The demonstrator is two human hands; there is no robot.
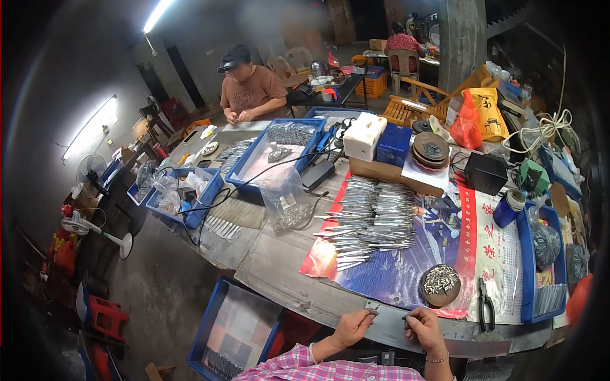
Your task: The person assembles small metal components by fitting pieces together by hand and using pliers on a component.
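Note:
My left hand (353, 327) is closed in a pinch over the table's front edge, and a small dark tip shows at its fingertips. To its right, my right hand (424, 329) also pinches, with something small and dark at its fingers. Both pieces are too small to name. Just beyond my right hand stands a round brown bowl (443, 300) holding many small metal pieces (440, 278). Black-handled pliers (486, 307) lie to the right of the bowl. Farther back, several layered rows of slim silvery metal rods (375, 219) rest on a printed poster (438, 244).
A blue tray (279, 303) sits low at my left; another blue tray (527, 273) with bags is at the right. A blue jar (508, 208), boxes (364, 136) and a cable (273, 166) stand or lie behind. Across the table a person (254, 89) works with both hands.

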